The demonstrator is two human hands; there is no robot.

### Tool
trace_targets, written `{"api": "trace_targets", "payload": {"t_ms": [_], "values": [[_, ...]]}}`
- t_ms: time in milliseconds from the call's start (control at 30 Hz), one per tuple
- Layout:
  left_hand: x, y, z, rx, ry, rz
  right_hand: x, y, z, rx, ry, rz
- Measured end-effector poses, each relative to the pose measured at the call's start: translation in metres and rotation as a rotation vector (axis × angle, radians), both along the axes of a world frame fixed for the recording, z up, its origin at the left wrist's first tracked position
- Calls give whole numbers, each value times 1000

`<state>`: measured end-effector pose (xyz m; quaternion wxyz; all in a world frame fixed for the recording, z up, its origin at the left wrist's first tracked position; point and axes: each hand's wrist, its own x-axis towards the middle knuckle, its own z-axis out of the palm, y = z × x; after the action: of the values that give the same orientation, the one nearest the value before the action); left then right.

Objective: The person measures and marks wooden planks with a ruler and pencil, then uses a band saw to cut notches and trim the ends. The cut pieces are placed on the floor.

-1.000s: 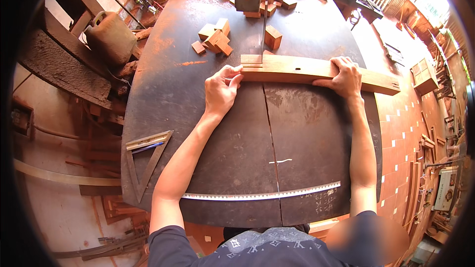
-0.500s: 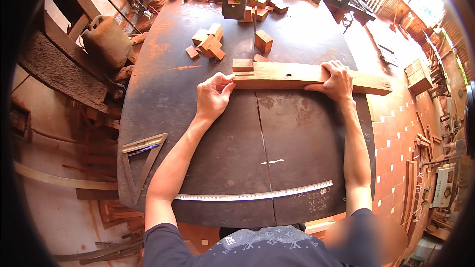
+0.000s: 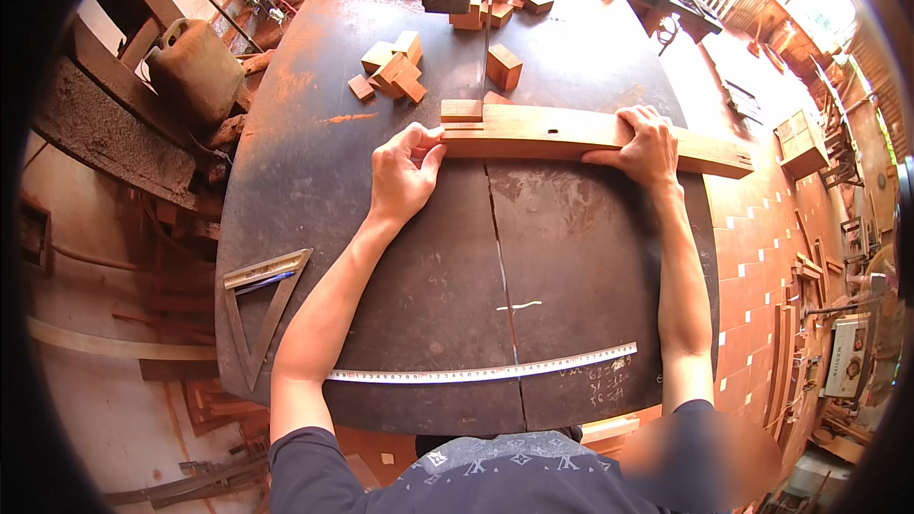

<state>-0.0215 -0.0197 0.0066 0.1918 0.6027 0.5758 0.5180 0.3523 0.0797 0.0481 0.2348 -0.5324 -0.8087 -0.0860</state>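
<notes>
A long reddish-brown wooden beam (image 3: 533, 138) lies crosswise on the dark saw table (image 3: 409, 257), with a small dark slot in its front face. The thin upright saw blade (image 3: 486, 48) meets it near its left end, where a short block-like section (image 3: 462, 111) stands along the back and narrow slits run into the wood. My left hand (image 3: 405, 171) pinches that left end between thumb and fingers. Towards the other end, my right hand (image 3: 649, 148) is closed over the beam, fingers on top and thumb along the front.
Small wood blocks (image 3: 392, 69) lie behind the beam, and another block (image 3: 504, 67) stands near the blade. Several offcuts pile up at the back. A wooden set square (image 3: 238, 324) with a blue pen (image 3: 266, 282) rests at left. A white measuring tape strip (image 3: 457, 376) crosses the front.
The whole view has shifted slightly up and left. Both hands keep their grip on the beam; any movement of the beam against the blade is too small to tell.
</notes>
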Motion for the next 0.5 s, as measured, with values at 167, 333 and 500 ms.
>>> {"api": "trace_targets", "payload": {"t_ms": [167,333,500], "values": [[1,1,-2,6,-33,2,1,4,-1,-10,9,4],[-2,-1,-4,80,55,19,1,7,0,-19,14,7],[7,3,3,201,157,-28,17,9,1,17,12,34]]}}
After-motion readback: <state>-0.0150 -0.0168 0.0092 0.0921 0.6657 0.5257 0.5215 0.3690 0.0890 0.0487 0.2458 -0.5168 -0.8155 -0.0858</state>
